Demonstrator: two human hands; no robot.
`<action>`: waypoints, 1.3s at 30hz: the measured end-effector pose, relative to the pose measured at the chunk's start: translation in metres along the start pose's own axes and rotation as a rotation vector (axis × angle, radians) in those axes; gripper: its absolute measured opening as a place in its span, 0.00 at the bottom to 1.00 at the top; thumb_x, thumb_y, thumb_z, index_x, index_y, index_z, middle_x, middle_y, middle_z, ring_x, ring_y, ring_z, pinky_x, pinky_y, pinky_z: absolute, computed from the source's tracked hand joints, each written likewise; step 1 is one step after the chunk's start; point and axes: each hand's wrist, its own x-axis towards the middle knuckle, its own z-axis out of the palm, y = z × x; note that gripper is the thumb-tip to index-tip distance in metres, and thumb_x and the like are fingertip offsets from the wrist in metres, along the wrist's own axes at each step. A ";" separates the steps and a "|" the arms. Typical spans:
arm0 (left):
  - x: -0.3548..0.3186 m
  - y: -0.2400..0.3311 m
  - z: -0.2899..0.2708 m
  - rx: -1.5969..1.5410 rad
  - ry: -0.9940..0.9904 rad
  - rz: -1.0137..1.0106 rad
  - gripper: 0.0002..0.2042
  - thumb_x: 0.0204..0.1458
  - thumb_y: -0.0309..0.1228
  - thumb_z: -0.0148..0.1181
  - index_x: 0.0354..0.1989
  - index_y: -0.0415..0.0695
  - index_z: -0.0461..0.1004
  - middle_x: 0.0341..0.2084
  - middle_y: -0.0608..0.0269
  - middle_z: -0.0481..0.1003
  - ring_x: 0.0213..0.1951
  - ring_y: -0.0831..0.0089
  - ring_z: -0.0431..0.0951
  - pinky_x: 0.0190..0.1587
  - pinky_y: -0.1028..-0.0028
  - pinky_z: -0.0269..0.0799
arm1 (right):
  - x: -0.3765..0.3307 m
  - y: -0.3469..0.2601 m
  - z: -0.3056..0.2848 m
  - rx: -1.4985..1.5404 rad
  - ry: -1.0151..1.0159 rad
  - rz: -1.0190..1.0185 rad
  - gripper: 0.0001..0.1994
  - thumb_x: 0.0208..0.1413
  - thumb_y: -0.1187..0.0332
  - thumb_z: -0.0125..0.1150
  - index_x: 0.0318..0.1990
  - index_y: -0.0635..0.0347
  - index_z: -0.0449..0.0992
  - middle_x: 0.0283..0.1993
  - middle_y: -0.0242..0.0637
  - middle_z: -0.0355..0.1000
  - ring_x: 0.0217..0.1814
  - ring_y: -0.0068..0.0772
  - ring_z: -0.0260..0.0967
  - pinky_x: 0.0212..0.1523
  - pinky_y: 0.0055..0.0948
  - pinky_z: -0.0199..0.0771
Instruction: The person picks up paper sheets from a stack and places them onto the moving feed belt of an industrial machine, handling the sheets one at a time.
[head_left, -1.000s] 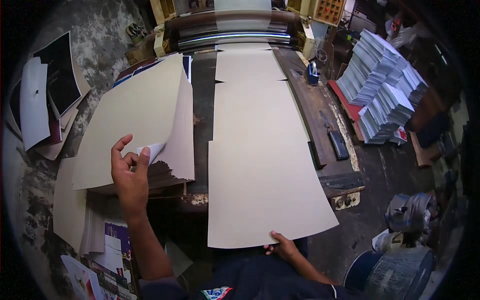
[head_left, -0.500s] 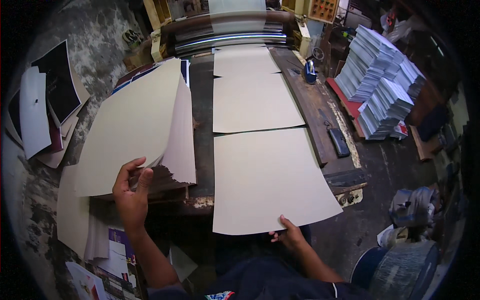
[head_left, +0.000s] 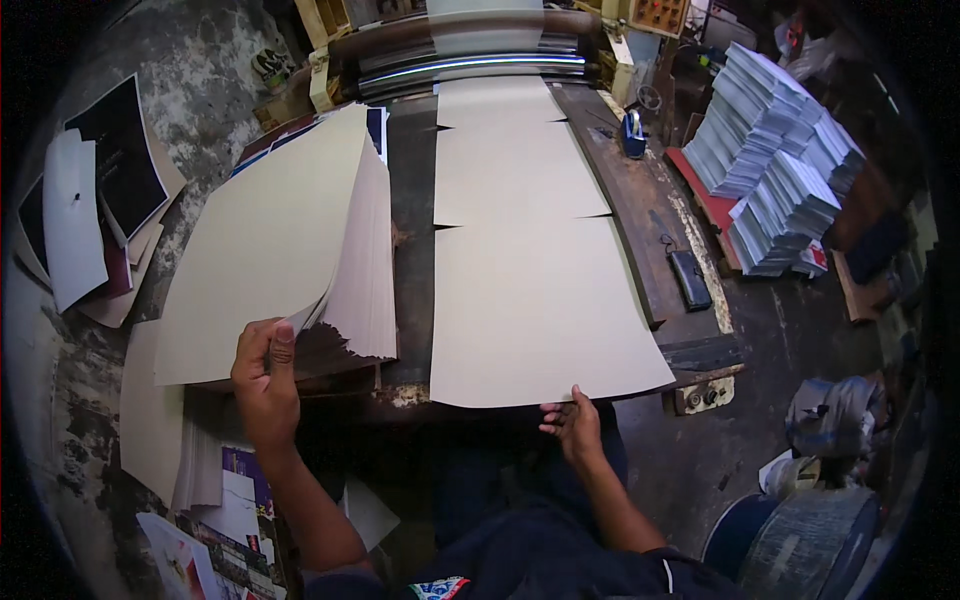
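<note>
Several large cream paper sheets (head_left: 540,310) lie in a row on the dark machine table (head_left: 410,200), running up to shiny rollers (head_left: 470,68). At the near edge of the closest sheet, my right hand (head_left: 578,430) has its thumb tip against the paper. Its other fingers are half curled below that edge, apart from the thumb, gripping nothing. To the left stands a tall stack of the same sheets (head_left: 270,230), its near corner lifted and bent. My left hand (head_left: 265,385) is closed at this corner, pinching the top sheet between thumb and fingers.
Bundled white paper stacks (head_left: 760,130) rest on a red board at right. A dark pouch (head_left: 690,280) and a blue tape dispenser (head_left: 633,133) lie along the table's right side. Loose dark prints (head_left: 120,160) lie at far left; a wrapped roll (head_left: 800,540) stands lower right.
The nearest sheet has moved away from me, closing the gap to the sheet ahead. My right hand followed it forward. My left hand's fingers have closed at the stack's corner.
</note>
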 end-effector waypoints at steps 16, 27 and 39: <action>-0.013 0.024 0.002 0.006 0.180 0.102 0.16 0.62 0.37 0.49 0.37 0.36 0.77 0.34 0.57 0.78 0.39 0.65 0.76 0.61 0.63 0.59 | 0.000 -0.034 -0.007 0.076 0.033 -0.269 0.36 0.61 0.57 0.52 0.70 0.57 0.42 0.60 0.47 0.63 0.43 0.33 0.70 0.38 0.35 0.80; -0.054 0.043 0.026 -0.083 -0.604 0.645 0.14 0.45 0.49 0.66 0.23 0.51 0.79 0.27 0.72 0.80 0.40 0.71 0.79 0.60 0.54 0.56 | -0.052 -0.089 0.053 0.013 -0.204 -0.282 0.27 0.55 0.55 0.55 0.53 0.70 0.66 0.42 0.47 0.72 0.37 0.34 0.72 0.37 0.34 0.76; -0.332 -0.152 0.127 0.078 -0.422 -0.327 0.22 0.52 0.48 0.59 0.43 0.39 0.73 0.40 0.46 0.73 0.44 0.54 0.72 0.49 0.60 0.66 | -0.029 0.018 -0.044 -0.085 -0.225 0.200 0.15 0.61 0.59 0.52 0.43 0.65 0.69 0.30 0.40 0.71 0.29 0.30 0.69 0.36 0.37 0.75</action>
